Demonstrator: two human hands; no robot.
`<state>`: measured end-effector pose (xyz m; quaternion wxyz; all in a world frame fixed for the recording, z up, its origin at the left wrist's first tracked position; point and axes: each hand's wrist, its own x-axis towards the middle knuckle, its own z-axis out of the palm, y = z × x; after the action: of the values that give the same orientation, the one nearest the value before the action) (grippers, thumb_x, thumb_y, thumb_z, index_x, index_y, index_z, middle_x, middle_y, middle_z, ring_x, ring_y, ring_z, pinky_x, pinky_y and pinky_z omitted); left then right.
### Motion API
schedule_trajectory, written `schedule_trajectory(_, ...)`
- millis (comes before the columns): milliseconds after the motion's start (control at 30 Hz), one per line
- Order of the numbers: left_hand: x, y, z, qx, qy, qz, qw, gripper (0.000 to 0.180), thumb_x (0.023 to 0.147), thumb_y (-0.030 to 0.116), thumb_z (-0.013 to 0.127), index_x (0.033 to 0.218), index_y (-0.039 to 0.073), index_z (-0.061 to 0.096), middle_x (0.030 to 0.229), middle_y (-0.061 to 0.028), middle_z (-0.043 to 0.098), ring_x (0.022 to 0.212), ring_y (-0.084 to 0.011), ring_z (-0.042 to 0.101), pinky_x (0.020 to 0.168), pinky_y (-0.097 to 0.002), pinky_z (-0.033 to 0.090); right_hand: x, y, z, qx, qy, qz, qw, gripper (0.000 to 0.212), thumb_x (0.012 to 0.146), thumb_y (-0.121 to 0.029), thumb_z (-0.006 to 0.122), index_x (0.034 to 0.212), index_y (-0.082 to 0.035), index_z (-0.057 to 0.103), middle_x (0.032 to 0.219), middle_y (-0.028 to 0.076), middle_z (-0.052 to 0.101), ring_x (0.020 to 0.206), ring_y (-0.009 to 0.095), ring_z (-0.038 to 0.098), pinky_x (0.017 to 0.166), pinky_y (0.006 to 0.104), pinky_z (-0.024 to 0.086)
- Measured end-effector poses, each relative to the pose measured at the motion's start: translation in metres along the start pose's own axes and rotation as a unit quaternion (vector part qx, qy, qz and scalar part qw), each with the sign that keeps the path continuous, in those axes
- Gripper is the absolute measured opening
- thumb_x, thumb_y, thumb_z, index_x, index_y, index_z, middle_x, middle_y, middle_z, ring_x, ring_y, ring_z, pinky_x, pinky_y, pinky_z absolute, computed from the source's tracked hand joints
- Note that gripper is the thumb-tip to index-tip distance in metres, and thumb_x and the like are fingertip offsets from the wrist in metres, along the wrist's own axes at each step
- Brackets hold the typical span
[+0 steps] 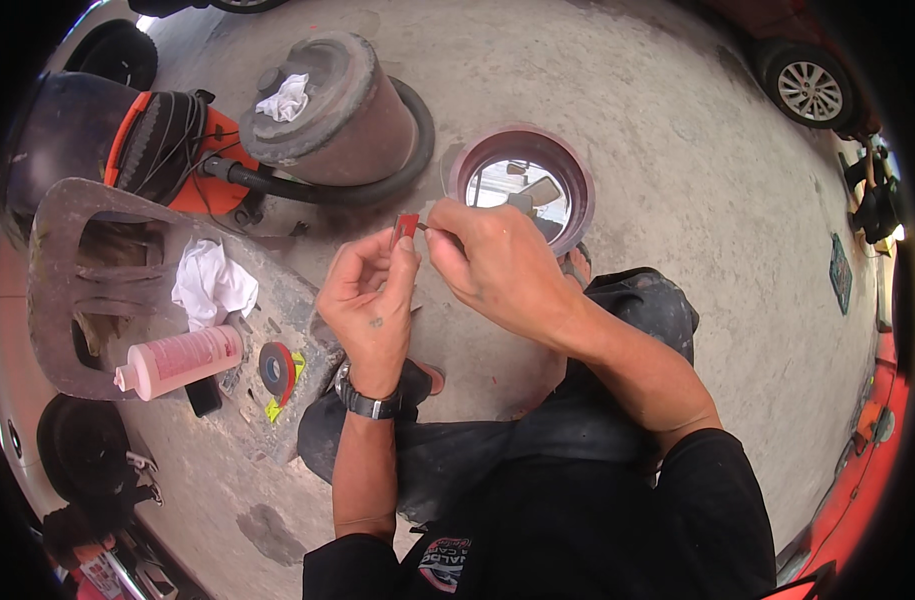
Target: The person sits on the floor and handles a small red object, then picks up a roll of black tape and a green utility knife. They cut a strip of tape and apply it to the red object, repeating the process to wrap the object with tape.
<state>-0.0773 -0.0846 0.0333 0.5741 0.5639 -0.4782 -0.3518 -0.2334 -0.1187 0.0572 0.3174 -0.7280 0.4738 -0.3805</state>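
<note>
My left hand (pixel 370 290) is closed, holding a small flat red piece (pixel 407 226) upright between thumb and fingers. My right hand (pixel 497 255) meets it from the right, thumb and forefinger pinched at the piece's edge. Something thin and dark shows at those right fingertips, too small to name. To the left, a roll of tape (pixel 276 369) with a red outer edge lies on a worn plastic chair (pixel 52 290). Beside it are a pink bottle (pixel 184 361) on its side, a crumpled white cloth (pixel 213 284) and a dark phone (pixel 204 396).
A round reddish tub (pixel 584 190) with a bright reflecting surface inside stands ahead on the concrete floor. Further left are a lidded bin (pixel 347 130) with a cloth on top, and an orange-and-black vacuum (pixel 162 150) with its hose (pixel 362 192). A car wheel (pixel 807 90) is at far right.
</note>
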Motion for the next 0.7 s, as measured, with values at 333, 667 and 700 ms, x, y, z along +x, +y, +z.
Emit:
schedule_trajectory(333,-0.0017,-0.0050,0.0007,-0.021,-0.011,0.017,1.000,0.013,0.095,-0.001,0.071,0.107,-0.005,0.072,0.101,-0.0057,0.068,0.084,-0.0101,0.070,0.075,-0.0233,0.056,0.0051,-0.0025,-0.0064,0.068,-0.030,0.034,0.997,0.019,0.089,-0.011,0.057,0.081,0.005,0.063,0.068,0.026,0.062,0.066,0.047,0.063,0.061,0.0520,0.049)
schedule_trajectory(667,-0.0046,-0.0053,0.0071,0.003,-0.006,0.062,0.998,0.016,0.096,-0.001,0.072,0.111,-0.005,0.072,0.100,-0.0034,0.068,0.084,-0.0078,0.065,0.075,-0.0217,0.054,0.0048,-0.0025,-0.0084,0.218,-0.098,0.159,0.958,0.024,0.096,-0.013,0.050,0.087,0.004,0.065,0.060,0.004,0.057,0.048,0.011,0.059,0.044,0.0278,0.047)
schedule_trajectory(700,-0.0050,-0.0066,0.0063,0.000,-0.006,0.064,0.998,0.015,0.096,-0.001,0.072,0.110,-0.005,0.072,0.102,-0.0046,0.068,0.085,-0.0087,0.067,0.075,-0.0225,0.054,0.0052,-0.0049,-0.0094,0.245,-0.112,0.180,0.946,0.024,0.096,-0.013,0.050,0.087,0.003,0.065,0.061,0.004,0.058,0.048,0.012,0.059,0.044,0.0272,0.047)
